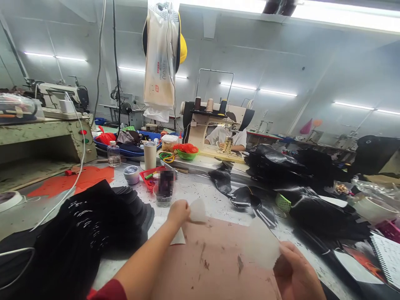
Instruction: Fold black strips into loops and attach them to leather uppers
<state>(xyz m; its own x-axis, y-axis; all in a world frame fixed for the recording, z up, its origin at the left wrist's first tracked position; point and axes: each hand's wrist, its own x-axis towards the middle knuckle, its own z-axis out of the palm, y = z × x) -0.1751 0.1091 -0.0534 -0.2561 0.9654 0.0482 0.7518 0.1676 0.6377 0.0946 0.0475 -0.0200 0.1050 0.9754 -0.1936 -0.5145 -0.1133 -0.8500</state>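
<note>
A pinkish-brown board (215,258) with dark scuffs lies in front of me at the bottom centre. My left hand (179,213) is at its far left corner, fingers closed on a small translucent whitish piece (197,210). At the board's right edge, my right hand (296,266) pinches a larger translucent sheet (261,243), which lies over the board's right part. A white scrap (178,237) sticks out beside the board under my left wrist.
Stacked black pieces (115,221) stand at left, more black material (281,166) at right. Beyond are a phone (165,183), a white tumbler (150,155), a green bowl (187,154) and a sewing machine (215,116) with a person behind it. A notebook (387,254) lies far right.
</note>
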